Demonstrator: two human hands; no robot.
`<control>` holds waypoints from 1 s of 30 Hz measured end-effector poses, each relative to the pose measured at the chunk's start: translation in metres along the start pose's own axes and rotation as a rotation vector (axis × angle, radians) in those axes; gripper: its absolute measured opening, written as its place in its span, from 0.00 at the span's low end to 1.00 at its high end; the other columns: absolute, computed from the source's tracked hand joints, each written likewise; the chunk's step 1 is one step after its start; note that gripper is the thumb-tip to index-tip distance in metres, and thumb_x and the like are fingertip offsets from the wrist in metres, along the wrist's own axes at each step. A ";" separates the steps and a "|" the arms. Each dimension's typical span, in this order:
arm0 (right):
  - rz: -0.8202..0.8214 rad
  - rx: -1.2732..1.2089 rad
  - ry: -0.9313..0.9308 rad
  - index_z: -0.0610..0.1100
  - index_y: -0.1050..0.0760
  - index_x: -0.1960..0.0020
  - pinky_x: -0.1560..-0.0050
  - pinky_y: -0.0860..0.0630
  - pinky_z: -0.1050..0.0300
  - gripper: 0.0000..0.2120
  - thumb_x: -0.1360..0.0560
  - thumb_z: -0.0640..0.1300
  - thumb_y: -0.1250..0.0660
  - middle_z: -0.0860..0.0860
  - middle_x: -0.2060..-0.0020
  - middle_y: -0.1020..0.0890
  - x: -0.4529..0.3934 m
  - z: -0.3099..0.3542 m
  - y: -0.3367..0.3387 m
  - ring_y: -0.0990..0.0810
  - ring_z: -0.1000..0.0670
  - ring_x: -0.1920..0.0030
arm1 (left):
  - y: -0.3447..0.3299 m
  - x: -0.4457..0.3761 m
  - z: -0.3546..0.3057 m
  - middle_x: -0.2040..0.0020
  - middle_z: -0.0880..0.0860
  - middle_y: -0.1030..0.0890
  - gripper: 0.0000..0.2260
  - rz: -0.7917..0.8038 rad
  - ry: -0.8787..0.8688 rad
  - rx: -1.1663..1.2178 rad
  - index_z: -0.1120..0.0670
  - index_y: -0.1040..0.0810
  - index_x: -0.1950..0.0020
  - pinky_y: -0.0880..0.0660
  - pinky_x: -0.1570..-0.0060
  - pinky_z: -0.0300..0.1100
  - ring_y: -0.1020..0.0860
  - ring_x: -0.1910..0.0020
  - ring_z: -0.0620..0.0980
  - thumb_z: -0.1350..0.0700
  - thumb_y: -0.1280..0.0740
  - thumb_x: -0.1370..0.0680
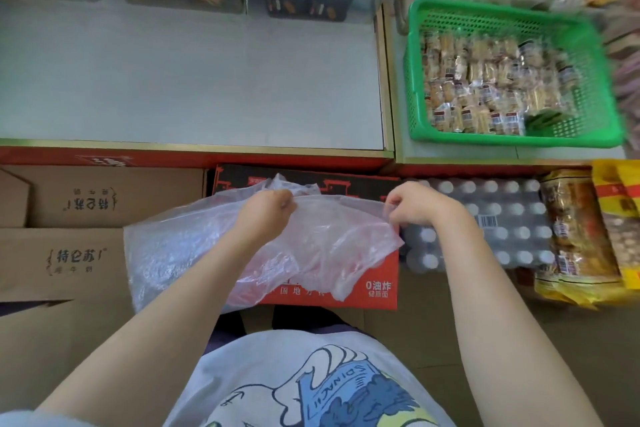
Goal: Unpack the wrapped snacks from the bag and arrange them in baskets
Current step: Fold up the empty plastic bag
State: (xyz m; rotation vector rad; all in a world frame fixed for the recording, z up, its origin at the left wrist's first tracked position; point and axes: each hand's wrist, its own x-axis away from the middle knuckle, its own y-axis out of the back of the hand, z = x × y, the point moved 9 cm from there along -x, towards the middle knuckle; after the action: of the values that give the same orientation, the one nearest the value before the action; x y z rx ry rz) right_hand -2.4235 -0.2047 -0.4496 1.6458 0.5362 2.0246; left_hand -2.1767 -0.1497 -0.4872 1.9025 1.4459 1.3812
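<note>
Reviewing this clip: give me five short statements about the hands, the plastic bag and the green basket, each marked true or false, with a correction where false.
1. Both hands grip the clear plastic bag. True: the left hand and right hand each pinch its upper edge.
2. The green basket is empty. False: it holds many wrapped snacks.
3. The bag lies over a red carton. True.
4. The green basket stands on the floor beside the cardboard boxes. False: it stands on the raised shelf, to the right.
5. The bag looks packed full of snacks. False: it looks limp and flat, with no snacks showing through it.
</note>
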 end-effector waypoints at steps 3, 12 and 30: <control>-0.331 -0.389 -0.027 0.44 0.19 0.56 0.55 0.19 0.51 0.03 0.23 0.42 0.31 0.49 0.60 0.15 0.005 -0.027 0.022 0.16 0.48 0.57 | -0.002 0.006 0.009 0.65 0.54 0.23 0.13 -0.037 0.061 0.033 0.58 0.26 0.57 0.33 0.70 0.43 0.25 0.64 0.54 0.54 0.41 0.16; 0.016 -0.986 0.203 0.59 0.48 0.20 0.26 0.35 0.41 0.63 0.47 0.76 0.25 0.53 0.29 0.26 0.010 0.030 -0.067 0.28 0.51 0.29 | 0.006 0.028 0.034 0.66 0.54 0.30 0.13 -0.178 0.304 0.187 0.56 0.37 0.62 0.41 0.68 0.46 0.35 0.68 0.52 0.57 0.43 0.17; -0.265 -0.781 -0.057 0.36 0.23 0.47 0.56 0.26 0.55 0.10 0.18 0.42 0.38 0.46 0.60 0.19 0.009 -0.007 -0.071 0.21 0.48 0.57 | 0.021 0.030 0.043 0.29 0.53 0.31 0.20 -0.318 0.192 0.117 0.48 0.24 0.34 0.40 0.31 0.52 0.37 0.27 0.54 0.41 0.32 0.23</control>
State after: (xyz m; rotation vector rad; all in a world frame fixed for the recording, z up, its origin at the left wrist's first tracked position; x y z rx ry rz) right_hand -2.4242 -0.1415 -0.4846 1.0800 -0.0718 1.6682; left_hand -2.1295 -0.1211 -0.4767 1.5493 1.8654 1.3788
